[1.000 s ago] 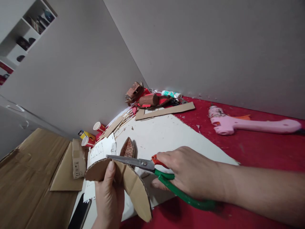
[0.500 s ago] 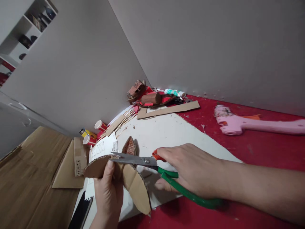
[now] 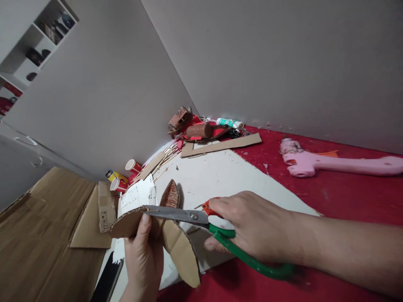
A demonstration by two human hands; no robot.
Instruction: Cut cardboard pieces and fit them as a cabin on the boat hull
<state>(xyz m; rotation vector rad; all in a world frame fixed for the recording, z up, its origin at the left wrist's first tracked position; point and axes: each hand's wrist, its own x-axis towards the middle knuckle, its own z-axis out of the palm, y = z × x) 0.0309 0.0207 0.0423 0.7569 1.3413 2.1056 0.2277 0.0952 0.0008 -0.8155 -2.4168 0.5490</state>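
My left hand [image 3: 144,247] pinches a curved, leaf-shaped cardboard piece [image 3: 181,251], thumb on top, its two lobes spreading left and lower right. In my right hand [image 3: 248,228] is a pair of scissors [image 3: 189,215] with green and orange handles, fingers wrapped through them. The blades point left and lie at the upper edge of the cardboard, close to my left thumb; they are nearly closed. Just behind them, on the white board [image 3: 214,176], stands a small brown boat-like cardboard form [image 3: 170,195].
A pink glue gun [image 3: 315,162] lies on the red table at the right. Red paper cups [image 3: 119,184], thin sticks [image 3: 168,153], a cardboard strip [image 3: 225,144] and brown models [image 3: 198,131] are at the back. A large cardboard box [image 3: 47,235] and a black-bladed saw [image 3: 107,274] are at left.
The scissor blades have drawn closer together on the cardboard edge. The cardboard's lower lobe has shifted slightly down; both hands stay in nearly the same place.
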